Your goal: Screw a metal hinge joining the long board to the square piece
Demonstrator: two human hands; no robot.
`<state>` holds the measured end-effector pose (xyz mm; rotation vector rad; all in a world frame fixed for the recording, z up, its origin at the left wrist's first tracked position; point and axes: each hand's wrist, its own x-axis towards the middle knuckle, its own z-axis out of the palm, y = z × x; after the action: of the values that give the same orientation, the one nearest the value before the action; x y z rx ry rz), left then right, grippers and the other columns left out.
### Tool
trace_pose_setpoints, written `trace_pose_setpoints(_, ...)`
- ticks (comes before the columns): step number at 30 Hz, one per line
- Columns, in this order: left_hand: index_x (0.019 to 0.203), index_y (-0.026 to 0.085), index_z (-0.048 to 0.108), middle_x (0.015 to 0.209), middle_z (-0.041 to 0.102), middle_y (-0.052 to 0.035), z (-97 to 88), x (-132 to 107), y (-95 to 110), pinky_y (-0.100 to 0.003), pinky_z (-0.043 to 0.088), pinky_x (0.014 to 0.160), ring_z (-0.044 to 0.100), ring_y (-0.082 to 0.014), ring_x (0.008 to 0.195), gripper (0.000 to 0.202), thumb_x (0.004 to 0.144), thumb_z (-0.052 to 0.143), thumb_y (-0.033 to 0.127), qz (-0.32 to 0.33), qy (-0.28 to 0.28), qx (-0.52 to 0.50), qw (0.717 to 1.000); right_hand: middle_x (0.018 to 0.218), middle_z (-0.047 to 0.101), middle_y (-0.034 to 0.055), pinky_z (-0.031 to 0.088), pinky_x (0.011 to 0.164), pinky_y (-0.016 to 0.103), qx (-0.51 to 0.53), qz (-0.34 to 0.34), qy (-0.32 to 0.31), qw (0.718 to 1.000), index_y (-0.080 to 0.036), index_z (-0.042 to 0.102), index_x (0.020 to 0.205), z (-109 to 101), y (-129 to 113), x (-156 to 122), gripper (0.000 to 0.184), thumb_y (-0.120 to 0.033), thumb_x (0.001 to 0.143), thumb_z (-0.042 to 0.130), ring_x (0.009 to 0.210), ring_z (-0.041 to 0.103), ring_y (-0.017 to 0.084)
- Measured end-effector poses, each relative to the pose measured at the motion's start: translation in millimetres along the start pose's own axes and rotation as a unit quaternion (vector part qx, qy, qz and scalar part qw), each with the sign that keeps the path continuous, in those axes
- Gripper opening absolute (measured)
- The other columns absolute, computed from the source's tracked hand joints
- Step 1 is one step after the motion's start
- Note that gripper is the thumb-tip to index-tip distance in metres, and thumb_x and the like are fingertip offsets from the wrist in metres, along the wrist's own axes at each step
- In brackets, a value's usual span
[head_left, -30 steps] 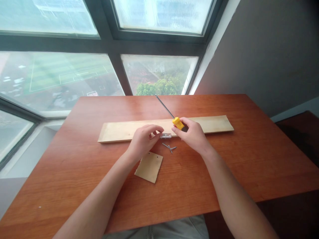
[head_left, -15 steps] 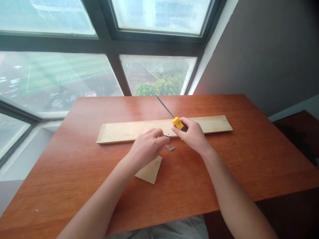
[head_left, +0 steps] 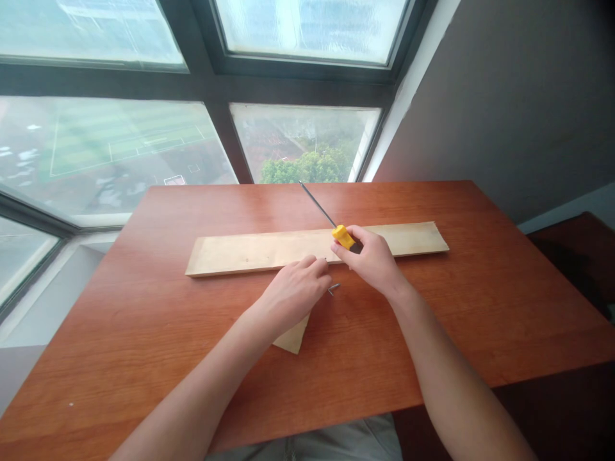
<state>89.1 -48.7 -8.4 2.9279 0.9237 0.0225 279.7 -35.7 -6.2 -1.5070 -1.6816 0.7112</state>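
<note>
My right hand is closed round the yellow handle of a screwdriver, whose thin dark shaft points up and away to the left. My left hand lies fingers-down over the loose screws on the table, just in front of a long pale wooden plank. Its fingertips are curled on the screws and hide most of them. A small metal hinge seen earlier is hidden under this hand. A small square wooden piece peeks out beneath my left wrist.
The reddish wooden table stands against large windows at the back. A dark wall rises on the right. The table's near edge runs just above my lap.
My left hand has slid right and down from the hinge at the plank's edge onto the screws, covering them and the hinge. My right hand with the screwdriver has stayed put.
</note>
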Motion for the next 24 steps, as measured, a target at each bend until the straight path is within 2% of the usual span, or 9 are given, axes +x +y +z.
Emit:
trace_pose_setpoints(11, 0.096, 0.017, 0.063, 0.102, 0.061, -0.0086, 4.5, -3.5, -3.5, -0.030, 0.048, 0.069, 0.056, -0.0221, 0.095, 0.013, 0.097, 0.050, 0.016, -0.002, 0.011, -0.017, 1.000, 0.076, 0.067, -0.0008, 0.044, 0.067, 0.028, 0.002, 0.002, -0.001, 1.000, -0.021, 0.064, 0.084, -0.3, -0.4, 0.1, 0.015, -0.036, 0.083, 0.064, 0.069, 0.059, 0.016)
trace_pose_setpoints(17, 0.104, 0.018, 0.065, 0.107, 0.061, -0.0096, 1.7, -6.1, -1.4, -0.033, 0.051, 0.073, 0.057, -0.0241, 0.098, 0.020, 0.090, 0.054, 0.012, -0.008, 0.007, -0.041, 0.999, 0.077, 0.067, -0.0011, 0.045, 0.068, 0.028, 0.003, 0.003, -0.002, 1.000, -0.021, 0.065, 0.085, -0.4, -0.4, -0.3, 0.015, -0.035, 0.083, 0.064, 0.068, 0.059, 0.015)
trace_pose_setpoints(24, 0.099, 0.018, 0.066, 0.103, 0.062, -0.0098, 1.3, -3.4, 4.0, -0.035, 0.053, 0.077, 0.058, -0.0240, 0.096, 0.019, 0.098, 0.049, 0.026, -0.016, 0.009, -0.045, 0.999, 0.078, 0.067, -0.0010, 0.044, 0.068, 0.028, 0.002, 0.001, -0.002, 1.000, -0.020, 0.065, 0.086, -0.4, -0.9, -0.2, 0.014, -0.034, 0.083, 0.064, 0.068, 0.059, 0.015)
